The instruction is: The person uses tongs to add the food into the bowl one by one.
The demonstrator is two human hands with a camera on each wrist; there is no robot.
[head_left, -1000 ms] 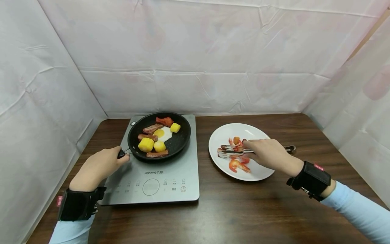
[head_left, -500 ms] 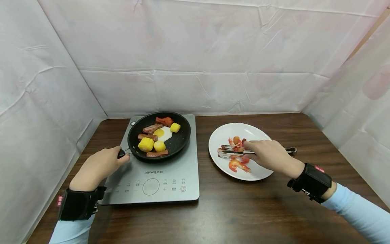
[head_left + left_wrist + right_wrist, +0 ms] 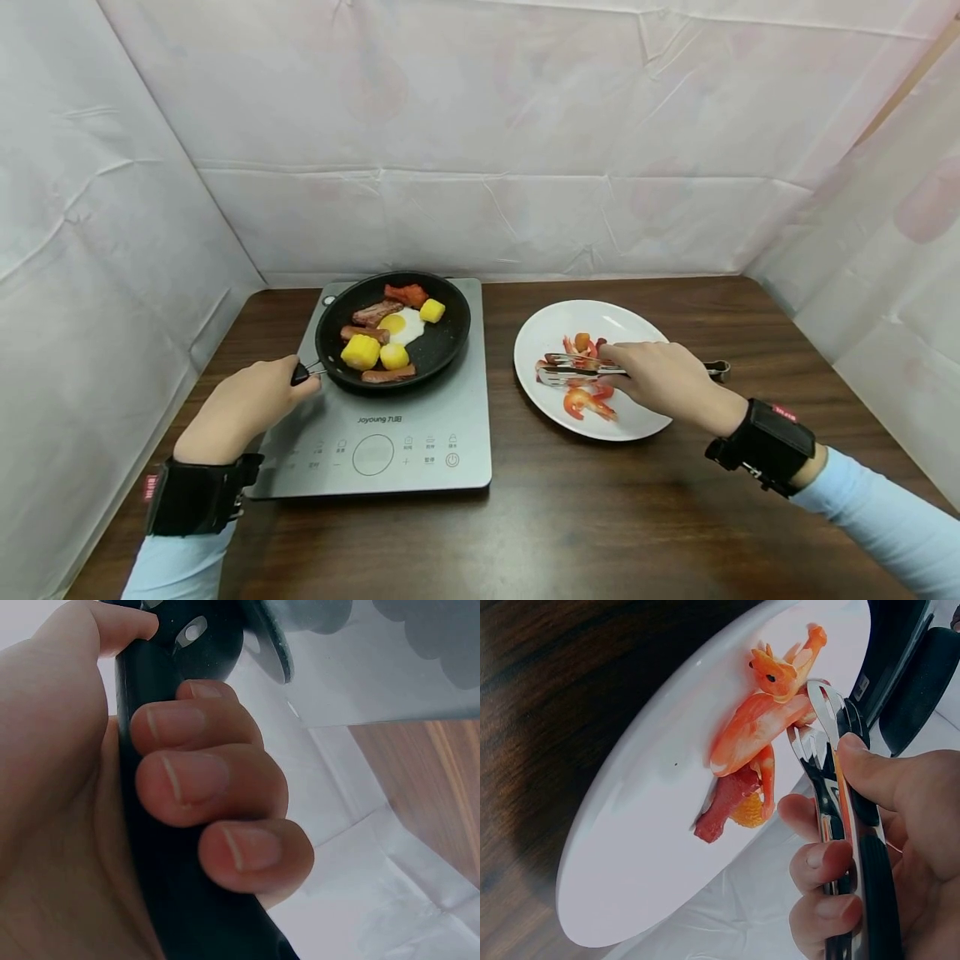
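In the head view my left hand [image 3: 243, 408] grips the black handle [image 3: 161, 847] of a frying pan [image 3: 441, 346]. The left wrist view shows several fingers curled round that handle. My right hand [image 3: 660, 379] holds metal tongs [image 3: 558, 377] over a white plate [image 3: 540, 333]. Their tips are right at a shrimp [image 3: 754, 727] in the right wrist view. Another shrimp [image 3: 588, 406] lies on the plate's near side, beside a dark red meat piece [image 3: 724, 806] and an orange chunk [image 3: 748, 814]. The pan holds a fried egg [image 3: 408, 327], yellow corn pieces [image 3: 361, 352], sausages [image 3: 387, 374] and meat.
Under the pan is a silver induction cooktop [image 3: 450, 425] with touch controls along its front. Dark wooden tabletop [image 3: 570, 517] runs between cooktop and plate and in front of them. Pale sheeting [image 3: 480, 217] walls off the back and both sides.
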